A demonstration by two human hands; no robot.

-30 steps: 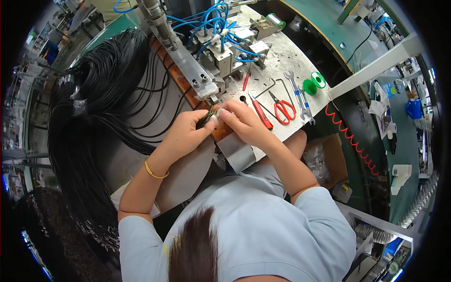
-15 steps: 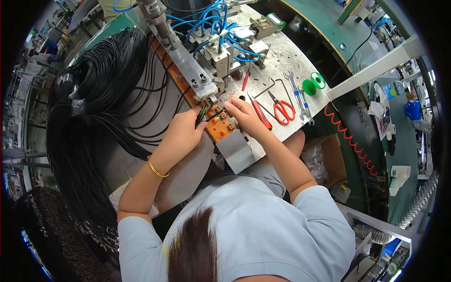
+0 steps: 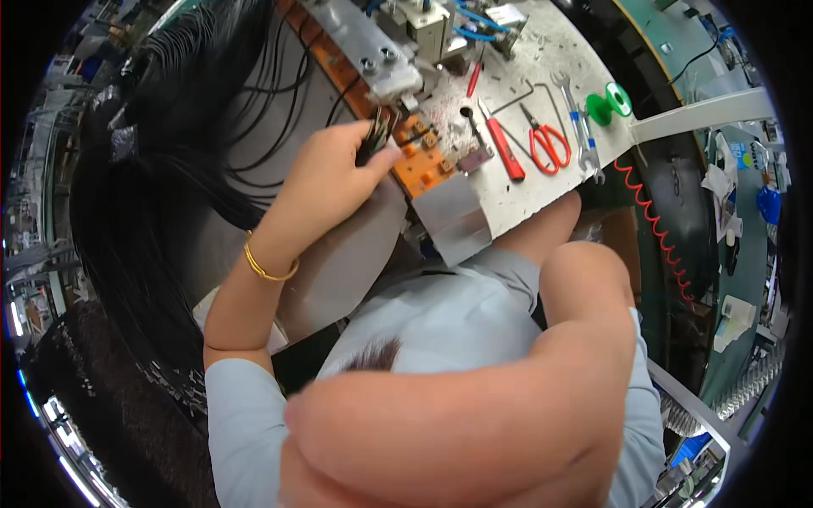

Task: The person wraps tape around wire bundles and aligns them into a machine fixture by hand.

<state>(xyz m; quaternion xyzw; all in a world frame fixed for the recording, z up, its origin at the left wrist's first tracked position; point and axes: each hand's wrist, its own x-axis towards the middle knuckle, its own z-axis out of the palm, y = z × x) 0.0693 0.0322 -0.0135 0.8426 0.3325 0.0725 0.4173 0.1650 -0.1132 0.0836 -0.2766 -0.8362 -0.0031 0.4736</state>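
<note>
My left hand [image 3: 326,173] is closed around the ends of several black cables [image 3: 369,150], thumb and fingers pinching them beside the orange fixture block [image 3: 421,169]. Fine wire ends stick out past the fingertips, just below the metal press head [image 3: 396,80]. Close to the camera, my right hand [image 3: 440,423] and bent forearm fill the lower middle, large and blurred. Its fingers do not show clearly, so what it holds, if anything, is hidden. A thick bundle of black cables [image 3: 127,229] hangs to the left of my left arm.
Red-handled cutters [image 3: 550,148], a red-handled tool [image 3: 506,151], hex keys and wrenches [image 3: 584,140] lie on the pale worktop, with a green spool [image 3: 610,103] beyond. A grey metal plate [image 3: 453,220] juts out at the fixture's near end. A red coiled hose [image 3: 656,229] hangs at the right.
My right hand has left the fixture and come up toward the camera, now covering the lower picture. My left hand keeps its hold on the cables. The whole view has shifted slightly.
</note>
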